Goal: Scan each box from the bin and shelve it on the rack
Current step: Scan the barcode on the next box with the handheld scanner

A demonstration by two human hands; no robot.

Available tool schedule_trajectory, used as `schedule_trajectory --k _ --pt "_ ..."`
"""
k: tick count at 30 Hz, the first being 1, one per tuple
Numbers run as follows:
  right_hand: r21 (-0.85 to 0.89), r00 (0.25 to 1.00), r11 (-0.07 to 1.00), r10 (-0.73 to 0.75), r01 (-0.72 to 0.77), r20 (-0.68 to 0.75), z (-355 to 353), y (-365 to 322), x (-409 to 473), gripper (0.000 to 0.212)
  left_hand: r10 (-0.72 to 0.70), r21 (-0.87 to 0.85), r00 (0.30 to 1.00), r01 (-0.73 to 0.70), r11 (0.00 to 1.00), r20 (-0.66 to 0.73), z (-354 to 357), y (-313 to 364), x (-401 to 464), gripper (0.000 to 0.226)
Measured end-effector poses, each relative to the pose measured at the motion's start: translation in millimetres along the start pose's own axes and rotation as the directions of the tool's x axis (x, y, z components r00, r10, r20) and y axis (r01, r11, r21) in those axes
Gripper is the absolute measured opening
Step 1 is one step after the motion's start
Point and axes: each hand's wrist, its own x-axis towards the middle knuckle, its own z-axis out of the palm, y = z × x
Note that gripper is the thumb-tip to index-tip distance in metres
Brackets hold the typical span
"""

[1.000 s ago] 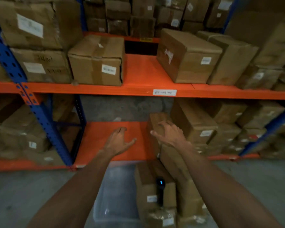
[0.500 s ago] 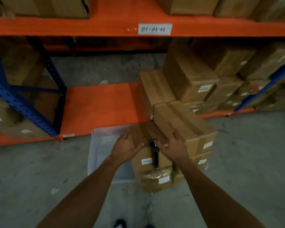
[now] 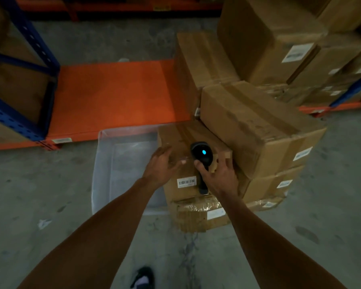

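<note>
Atop the box, right hand grips scanner

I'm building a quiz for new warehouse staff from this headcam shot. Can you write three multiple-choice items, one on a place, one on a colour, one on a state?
1. Where does the scanner lie?
A. on the concrete floor
B. on top of a box in the bin
C. on the orange shelf

2. What colour is the light on the scanner?
A. red
B. green
C. blue

3. What is the right hand doing?
A. closing on the scanner's handle
B. resting flat on the shelf
C. hanging at the person's side

Answers:
1 B: it sits on the labelled box that stands in the clear bin.
2 C: a blue-cyan dot glows on its head.
3 A: thumb and fingers curl round the handle, while the left hand lies open on the box.
</note>
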Motion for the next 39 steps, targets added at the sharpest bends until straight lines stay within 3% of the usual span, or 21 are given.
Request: schedule_trajectory --k 4,8,16,21,24,27,30,34,39 --pt "0.086 1.0 0.996 -0.022 0.024 -0.019 22.0 7.9 11.7 0.08 0.015 0.006 1.0 -0.016 1.0 0.024 29.9 -14.0 11.6 0.05" --pt "0.241 0.998 0.969 -0.042 0.05 -0.039 34.5 11.4 19.1 0.078 0.026 0.002 0.999 -0.026 1.0 -0.039 42.1 -28.4 13.2 0.048" --pt "0.587 0.998 0.81 0.025 0.014 -0.058 22.4 22.0 8.8 0.07 0.01 -0.121 0.998 -0.018 0.993 -0.066 44.9 -39.9 10.5 0.044" --pt "0.703 0.996 0.709 0.086 -0.057 -0.007 10.8 30.4 -21.0 0.042 -0.085 -0.17 0.993 0.071 0.983 -0.079 55.8 -40.5 8.4 0.045" --pt "0.705 0.995 0.703 0.1 -0.092 0.03 16.1 36.2 -41.5 0.038 -0.119 -0.241 0.99 0.099 0.965 -0.073 56.9 -41.3 6.6 0.046" --pt "0.687 0.999 0.726 0.046 -0.027 -0.009 27.7 40.3 -59.7 0.031 -0.161 -0.272 0.987 0.151 0.95 -0.016 54.0 -44.0 8.9 0.051" --pt "0.675 0.999 0.736 0.037 -0.045 0.026 40.3 46.2 -74.1 0.037 -0.167 -0.254 0.986 0.166 0.953 0.018 52.3 -45.7 11.3 0.056" --pt "0.602 0.997 0.796 -0.032 0.065 -0.066 51.3 53.2 -87.5 0.045 -0.19 -0.267 0.981 0.194 0.944 0.041 48.3 -43.0 13.6 0.057" --pt "0.588 0.996 0.804 -0.045 0.083 -0.079 59.6 55.2 -91.6 0.051 -0.203 -0.264 0.978 0.208 0.942 0.047 46.0 -38.6 14.3 0.057"
